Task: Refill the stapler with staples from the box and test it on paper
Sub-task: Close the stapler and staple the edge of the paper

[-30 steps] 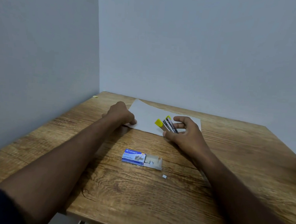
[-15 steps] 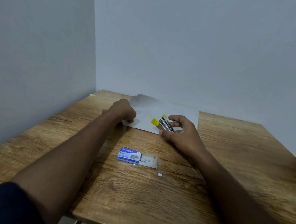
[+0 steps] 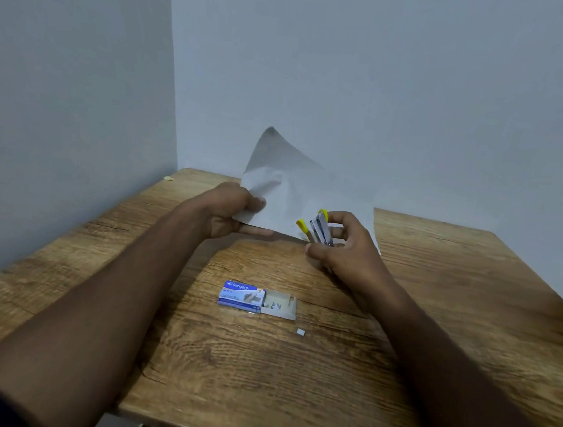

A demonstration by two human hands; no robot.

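My left hand (image 3: 230, 213) grips the near left corner of a white sheet of paper (image 3: 292, 188), which stands tilted up off the table with its far corner raised toward the wall. My right hand (image 3: 342, 245) holds a small silver stapler with yellow ends (image 3: 318, 229) at the paper's near edge, its jaws apart. A blue staple box (image 3: 243, 295) lies on the table nearer to me, its grey inner tray (image 3: 280, 304) slid out to the right with a few staples showing. A small loose strip of staples (image 3: 300, 332) lies just beside the tray.
The wooden table (image 3: 452, 316) sits in a corner, with pale walls at the left and back. A tiny yellow scrap (image 3: 168, 178) lies at the far left corner. The table's front edge is close to my body.
My left hand has lifted the paper from flat on the table to steeply tilted up. My right hand with the stapler has stayed at the paper's near edge.
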